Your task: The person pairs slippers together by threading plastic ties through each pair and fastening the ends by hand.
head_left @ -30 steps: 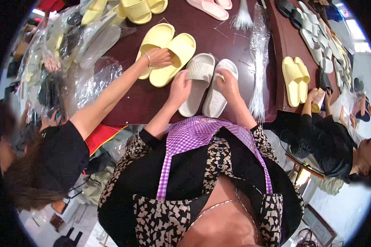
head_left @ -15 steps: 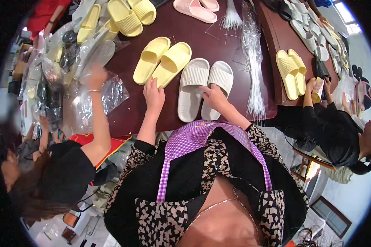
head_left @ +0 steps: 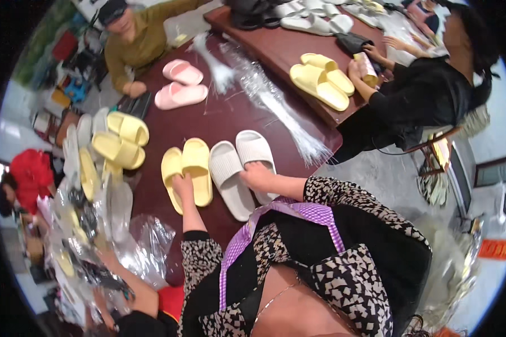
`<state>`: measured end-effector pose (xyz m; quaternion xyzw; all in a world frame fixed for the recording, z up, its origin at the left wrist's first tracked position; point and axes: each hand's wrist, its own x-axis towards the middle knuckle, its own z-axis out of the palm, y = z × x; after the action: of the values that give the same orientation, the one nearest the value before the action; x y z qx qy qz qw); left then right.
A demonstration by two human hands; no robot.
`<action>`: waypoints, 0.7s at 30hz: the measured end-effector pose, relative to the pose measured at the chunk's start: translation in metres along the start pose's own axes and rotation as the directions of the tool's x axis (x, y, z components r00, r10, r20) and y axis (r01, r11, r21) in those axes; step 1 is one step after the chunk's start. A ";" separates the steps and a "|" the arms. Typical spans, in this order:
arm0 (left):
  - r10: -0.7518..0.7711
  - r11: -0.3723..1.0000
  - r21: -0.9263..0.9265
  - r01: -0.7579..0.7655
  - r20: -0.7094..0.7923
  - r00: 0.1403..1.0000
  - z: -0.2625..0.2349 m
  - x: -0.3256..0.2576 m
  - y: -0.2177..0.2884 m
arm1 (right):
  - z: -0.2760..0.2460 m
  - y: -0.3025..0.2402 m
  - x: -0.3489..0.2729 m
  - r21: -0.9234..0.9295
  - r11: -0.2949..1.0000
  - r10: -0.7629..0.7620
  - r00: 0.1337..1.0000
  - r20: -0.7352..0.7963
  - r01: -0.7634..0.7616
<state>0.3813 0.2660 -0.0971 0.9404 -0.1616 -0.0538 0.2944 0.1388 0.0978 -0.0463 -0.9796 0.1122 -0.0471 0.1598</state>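
Observation:
My left hand (head_left: 184, 186) reaches into the pair of yellow slippers (head_left: 198, 160), its fingers closed at the inner strap edges where the two slippers meet. The fingertips are partly hidden there. Right beside them lies a pair of light grey slippers (head_left: 230, 194) with ribbed straps. My right hand (head_left: 257, 177) grips the strap opening of the right grey slipper (head_left: 254, 147), fingertips tucked under the strap. Both pairs rest on the dark red table (head_left: 174, 123), toes pointing away from me.
Pink slippers (head_left: 181, 95) lie farther back. White ties (head_left: 298, 135) and clear plastic lie to the right. More yellow slippers (head_left: 121, 140) and plastic bags (head_left: 146, 241) crowd the left. Co-workers sit at both sides; another person (head_left: 135, 50) is across the table. A yellow pair (head_left: 322, 81) sits on the adjoining table.
The view has swung round. My left hand has moved from the yellow slippers' heels to their strap openings, and that pair now lines up with the grey one. My right hand stays at the grey slipper.

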 end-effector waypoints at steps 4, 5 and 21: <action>-0.059 0.994 -0.097 0.058 -0.009 0.998 0.014 -0.012 0.001 | -0.001 0.011 0.001 0.005 0.999 0.049 0.997 -0.061 -0.049; -0.075 0.992 -0.101 0.071 -0.034 0.997 0.015 -0.016 -0.004 | 0.002 0.011 0.003 0.022 0.999 0.036 0.994 -0.104 -0.034; -0.231 0.968 -0.064 0.243 0.159 0.960 -0.001 -0.028 0.050 | -0.069 0.086 0.001 0.414 0.910 0.275 0.780 -0.562 -0.023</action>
<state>0.3412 0.2373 -0.0672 0.9332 -0.0671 -0.1660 0.3116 0.1132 -0.0025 -0.0087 -0.8484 0.2250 -0.3676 0.3074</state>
